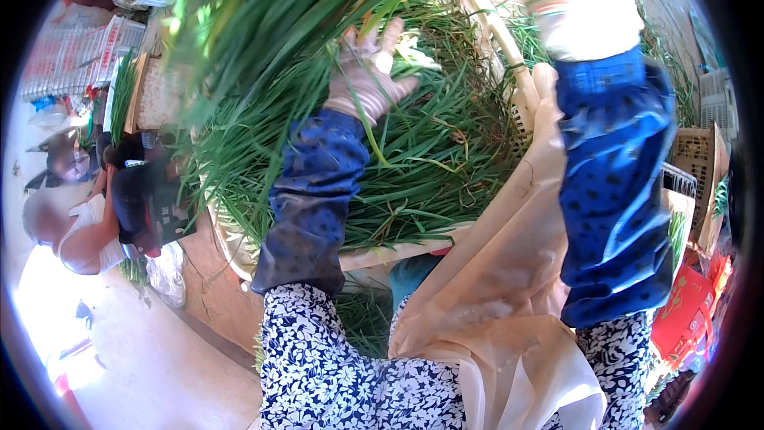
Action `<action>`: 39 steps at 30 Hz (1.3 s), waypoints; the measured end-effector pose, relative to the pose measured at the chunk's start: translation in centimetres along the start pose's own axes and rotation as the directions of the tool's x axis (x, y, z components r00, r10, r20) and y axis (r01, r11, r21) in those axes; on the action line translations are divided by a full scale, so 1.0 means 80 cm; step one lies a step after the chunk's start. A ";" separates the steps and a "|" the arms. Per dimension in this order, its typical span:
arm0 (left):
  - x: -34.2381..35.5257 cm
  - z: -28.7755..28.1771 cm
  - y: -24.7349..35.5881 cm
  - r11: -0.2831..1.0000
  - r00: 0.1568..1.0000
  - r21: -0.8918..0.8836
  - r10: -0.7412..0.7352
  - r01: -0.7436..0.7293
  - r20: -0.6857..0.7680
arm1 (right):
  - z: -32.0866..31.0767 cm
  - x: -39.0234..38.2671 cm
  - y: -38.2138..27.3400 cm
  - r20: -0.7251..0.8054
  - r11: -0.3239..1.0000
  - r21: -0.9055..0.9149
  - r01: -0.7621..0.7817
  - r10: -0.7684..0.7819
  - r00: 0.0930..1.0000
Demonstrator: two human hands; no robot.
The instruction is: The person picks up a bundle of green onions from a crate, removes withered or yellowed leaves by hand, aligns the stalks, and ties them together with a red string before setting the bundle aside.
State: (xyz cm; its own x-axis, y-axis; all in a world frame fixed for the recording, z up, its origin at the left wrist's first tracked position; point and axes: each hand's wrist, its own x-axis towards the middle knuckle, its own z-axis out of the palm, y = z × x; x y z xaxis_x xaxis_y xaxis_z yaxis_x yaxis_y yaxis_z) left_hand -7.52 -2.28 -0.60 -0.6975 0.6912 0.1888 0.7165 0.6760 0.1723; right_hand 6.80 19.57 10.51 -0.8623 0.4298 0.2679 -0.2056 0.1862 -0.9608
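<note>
Long green leaves that look like garlic chives fill a wide white basket in front of me. My left hand, in a pale striped glove, lies over them with fingers spread; a few leaves cross it. Above and left of that hand, a thick bunch of chives is smeared by motion, its narrower end running out of the top edge. My right hand, also gloved, is up at the top right, washed out by bright light. Its fingers are out of the picture, so whether it holds the bunch is hidden.
A beige plastic sheet drapes from the basket's right rim over my lap. Two people are at work on the left, near white crates. On the right are a tan crate and a red bag.
</note>
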 end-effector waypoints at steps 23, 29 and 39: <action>0.145 -0.063 -0.020 0.989 0.983 -0.133 0.083 -0.061 0.165 | -0.395 -0.032 0.049 -0.721 0.875 0.440 0.202 0.210 0.661; 0.088 -0.253 -0.059 0.597 0.887 -0.801 -0.339 -0.054 -0.313 | -0.296 -0.016 0.024 -0.735 0.704 0.572 0.421 0.212 0.644; 0.096 -0.321 0.141 0.526 0.993 -0.845 0.004 -0.100 -0.114 | -0.220 -0.031 -0.014 -0.279 0.490 0.857 0.160 0.181 0.943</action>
State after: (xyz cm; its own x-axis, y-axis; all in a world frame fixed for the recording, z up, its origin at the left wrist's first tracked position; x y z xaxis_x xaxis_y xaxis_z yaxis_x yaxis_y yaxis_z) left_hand -4.54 4.09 27.65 -0.6889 0.6604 0.2989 0.4534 0.0710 0.8885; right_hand 17.30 33.88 12.21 -0.7211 0.6857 0.0993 -0.6353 -0.5972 -0.4896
